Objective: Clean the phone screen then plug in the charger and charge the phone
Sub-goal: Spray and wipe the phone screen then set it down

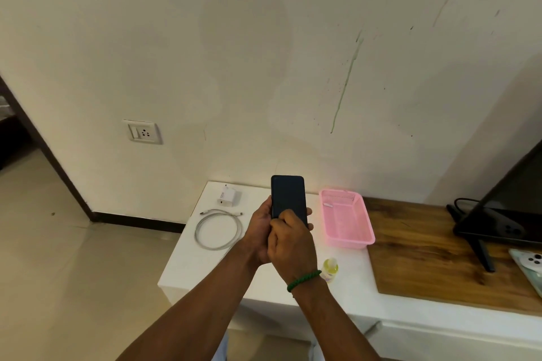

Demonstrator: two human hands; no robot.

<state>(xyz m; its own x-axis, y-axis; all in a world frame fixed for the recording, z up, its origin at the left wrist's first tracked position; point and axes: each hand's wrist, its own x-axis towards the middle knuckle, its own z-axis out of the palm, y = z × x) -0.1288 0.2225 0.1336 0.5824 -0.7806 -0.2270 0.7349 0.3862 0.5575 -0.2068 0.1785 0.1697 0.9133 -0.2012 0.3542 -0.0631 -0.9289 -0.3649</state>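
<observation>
Head view of the cleaning stage. The phone [288,196] is held upright in the air above the white ledge [205,269], screen toward the camera and dark, its lower part hidden by both hands. The left hand [259,231] cradles the lower left edge and back, fingers wrapped behind so that their tips show at the right edge; it is closed firmly around the body. The right hand [289,246], wearing a green bracelet [303,280] at the wrist, lies over the lower screen with fingers curled and pressed to the glass; whether a cloth sits under them cannot be told. The phone is judged to be a light, rigid slab with smooth, slippery glass that would crack if dropped, so it is best taken by its long side edges, as the left hand does, leaving the face free for wiping. At the ledge's far left corner stands the white charger [227,195]; just nearer, the coiled cable [218,230] lies flat, limp and springy, best gripped at a connector end. The wall socket [144,132] is set in the wall to the left of the ledge. A small yellow bottle [330,269] stands near the front edge, and an empty-looking pink basket [347,240] sits where the white ledge meets the wooden top.
</observation>
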